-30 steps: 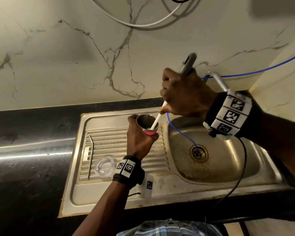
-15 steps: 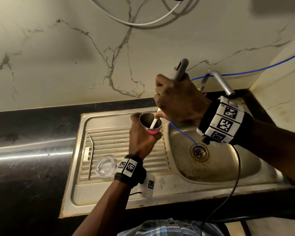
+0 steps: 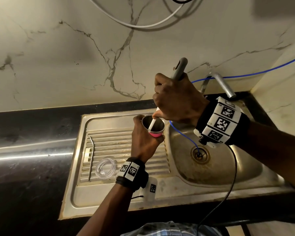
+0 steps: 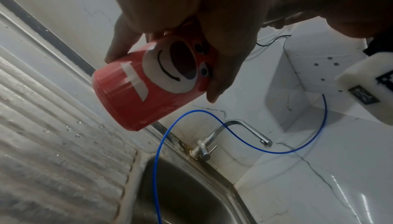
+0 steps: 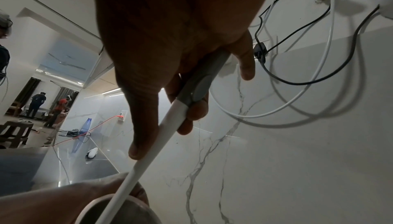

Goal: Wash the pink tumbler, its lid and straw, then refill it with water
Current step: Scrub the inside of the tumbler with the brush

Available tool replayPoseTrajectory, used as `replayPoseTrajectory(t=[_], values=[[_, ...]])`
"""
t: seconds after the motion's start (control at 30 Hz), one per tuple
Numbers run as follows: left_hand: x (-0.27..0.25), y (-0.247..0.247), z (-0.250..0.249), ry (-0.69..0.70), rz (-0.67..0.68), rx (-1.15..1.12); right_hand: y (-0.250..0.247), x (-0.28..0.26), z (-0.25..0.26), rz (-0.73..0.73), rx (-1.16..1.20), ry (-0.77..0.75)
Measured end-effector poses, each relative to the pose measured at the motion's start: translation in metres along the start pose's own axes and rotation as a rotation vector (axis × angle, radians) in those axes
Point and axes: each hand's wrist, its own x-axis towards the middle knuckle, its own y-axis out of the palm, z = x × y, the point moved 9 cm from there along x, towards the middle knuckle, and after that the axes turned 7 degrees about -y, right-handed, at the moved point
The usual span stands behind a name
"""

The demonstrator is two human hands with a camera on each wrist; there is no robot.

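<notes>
Marble-veined wall (image 3: 58, 65) is seen behind the dark table (image 3: 24, 167), into which a steel sink (image 3: 220, 176) with a ribbed drainboard is set. On the drainboard's left lie a clear lid (image 3: 105, 170) and a metal straw (image 3: 92, 155). The pink tumbler (image 3: 154, 126) is held over the drainboard's right edge, the left hand (image 3: 144, 140) wrapped round it. The right hand (image 3: 175, 99) is clamped on a brush (image 3: 178, 68), pushed deeper into the tumbler than a second ago.
</notes>
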Motion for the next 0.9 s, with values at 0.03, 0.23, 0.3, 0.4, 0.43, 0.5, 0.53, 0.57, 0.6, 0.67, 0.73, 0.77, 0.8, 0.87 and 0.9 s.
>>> replayPoseTrajectory(t=[0.03, 0.23, 0.3, 0.4, 0.43, 0.5, 0.53, 0.57, 0.6, 0.67, 0.73, 0.77, 0.8, 0.87, 0.9], values=[[0.000, 0.000, 0.000, 0.000, 0.002, -0.003, 0.000, 0.000, 0.000, -0.004, -0.010, 0.000], [0.002, 0.000, -0.003, 0.009, 0.018, -0.002, 0.002, 0.001, -0.005, 0.043, -0.026, 0.026], [0.002, 0.000, 0.001, -0.009, 0.035, -0.008, -0.003, -0.001, -0.016, 0.056, 0.015, 0.052], [0.000, 0.001, 0.006, -0.022, 0.065, -0.003, -0.009, -0.001, -0.029, 0.028, 0.042, 0.074], [-0.001, 0.002, 0.007, -0.020, 0.073, 0.001, -0.009, -0.001, -0.032, 0.027, 0.045, 0.080], [-0.004, 0.004, 0.007, -0.017, 0.083, 0.006, -0.006, -0.001, -0.032, 0.036, 0.041, 0.078], [-0.005, 0.005, 0.005, -0.014, 0.088, 0.008, -0.004, -0.001, -0.030, 0.039, 0.035, 0.074], [-0.007, 0.006, 0.003, -0.011, 0.097, 0.010, -0.003, 0.000, -0.026, 0.039, 0.027, 0.069], [-0.008, 0.008, 0.002, -0.010, 0.106, 0.013, -0.001, 0.000, -0.022, 0.039, 0.023, 0.061], [-0.009, 0.010, 0.001, -0.018, 0.114, 0.015, 0.003, 0.000, -0.015, 0.051, 0.027, 0.048], [-0.010, 0.009, 0.001, -0.025, 0.112, 0.007, 0.006, 0.000, -0.010, 0.068, 0.008, 0.036], [-0.010, 0.009, 0.000, -0.024, 0.112, 0.005, 0.007, 0.000, -0.009, 0.069, -0.002, 0.029], [-0.011, 0.009, -0.002, -0.022, 0.114, 0.005, 0.007, -0.001, -0.005, 0.070, -0.006, 0.016], [-0.011, 0.010, -0.005, -0.009, 0.122, 0.010, 0.012, -0.002, 0.002, 0.102, -0.018, -0.013], [-0.010, 0.011, -0.006, -0.005, 0.129, 0.013, 0.015, -0.002, 0.005, 0.103, -0.026, -0.020]])
